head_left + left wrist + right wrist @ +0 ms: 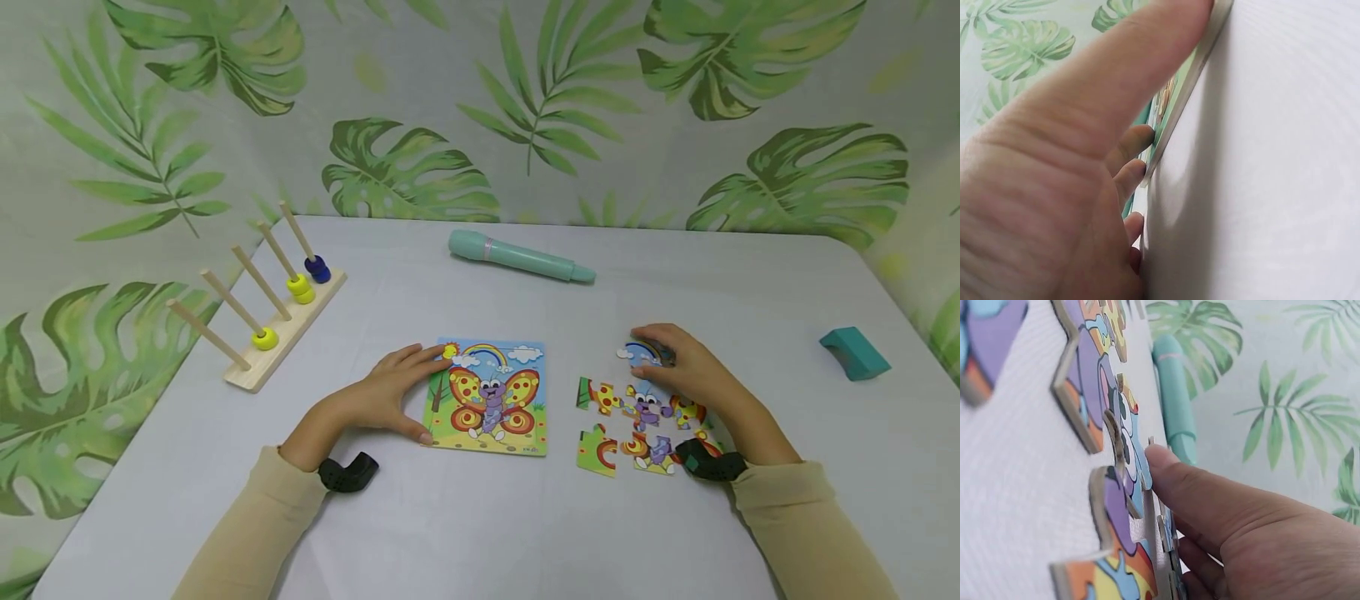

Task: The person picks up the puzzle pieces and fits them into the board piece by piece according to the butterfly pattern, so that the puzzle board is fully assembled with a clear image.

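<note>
A butterfly picture board (491,408) lies flat on the table. My left hand (386,392) rests at its left side, fingers spread, with the index fingertip at the upper left and the thumb at the lower left corner. The thumb (1104,69) meets the board's edge in the left wrist view. To the right, my right hand (690,367) pinches a rainbow puzzle piece (642,352) between thumb and curled index finger. Below that hand lie loose butterfly pieces, among them a purple face piece (647,407) and a green corner piece (597,452). My right wrist hides some pieces.
A wooden peg stand (288,342) with yellow and dark blue rings stands at the left. Behind the board lies a mint-green pen-shaped tube (521,257). A teal arched block (855,353) sits at the far right. Leaf-patterned cloth (525,108) hangs behind the table.
</note>
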`<state>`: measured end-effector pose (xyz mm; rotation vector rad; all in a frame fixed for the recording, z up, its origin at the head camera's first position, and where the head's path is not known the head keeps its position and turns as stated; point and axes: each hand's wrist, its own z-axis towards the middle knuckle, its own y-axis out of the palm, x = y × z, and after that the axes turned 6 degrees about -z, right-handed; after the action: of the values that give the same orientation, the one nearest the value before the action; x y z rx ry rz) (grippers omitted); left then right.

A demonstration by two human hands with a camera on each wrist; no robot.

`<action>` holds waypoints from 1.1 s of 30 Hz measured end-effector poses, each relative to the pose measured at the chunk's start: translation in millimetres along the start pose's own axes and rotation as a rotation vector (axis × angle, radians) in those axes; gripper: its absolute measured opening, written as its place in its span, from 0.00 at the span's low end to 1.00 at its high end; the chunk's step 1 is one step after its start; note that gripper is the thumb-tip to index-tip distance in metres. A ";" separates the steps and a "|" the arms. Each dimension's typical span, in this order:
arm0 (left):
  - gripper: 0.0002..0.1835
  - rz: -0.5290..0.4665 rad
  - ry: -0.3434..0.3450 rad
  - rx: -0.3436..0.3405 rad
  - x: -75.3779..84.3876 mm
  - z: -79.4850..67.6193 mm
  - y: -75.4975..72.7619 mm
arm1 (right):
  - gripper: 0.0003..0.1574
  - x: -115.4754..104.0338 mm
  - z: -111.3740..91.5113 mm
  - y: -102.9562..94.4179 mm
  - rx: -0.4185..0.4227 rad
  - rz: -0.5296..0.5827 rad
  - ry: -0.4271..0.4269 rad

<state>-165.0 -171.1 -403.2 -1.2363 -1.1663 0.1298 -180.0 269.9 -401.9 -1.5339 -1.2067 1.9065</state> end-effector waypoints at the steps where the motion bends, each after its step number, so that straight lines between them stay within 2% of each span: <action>1: 0.56 0.000 0.003 0.001 -0.5 0.0 0.2 | 0.36 0.3 -0.1 0.1 -0.003 -0.001 0.002; 10: 0.55 -0.004 0.011 0.002 -1.5 0.3 0.9 | 0.32 0.2 -1.0 1.3 0.002 -0.062 0.021; 18: 0.55 0.002 0.003 -0.005 -0.2 1.3 1.4 | 0.31 -12.2 -3.5 -1.3 0.105 -0.060 0.031; 25: 0.55 0.003 0.005 -0.007 0.0 0.8 0.9 | 0.28 -50.2 -2.0 -8.2 0.199 0.060 -0.045; 33: 0.55 -0.001 0.014 -0.005 -1.8 0.1 0.2 | 0.27 -115.4 19.2 1.1 0.246 0.134 -0.234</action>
<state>-165.8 -172.1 -404.4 -1.2391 -1.1558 0.1172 -161.8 174.9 -336.0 -1.3197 -0.9341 2.2784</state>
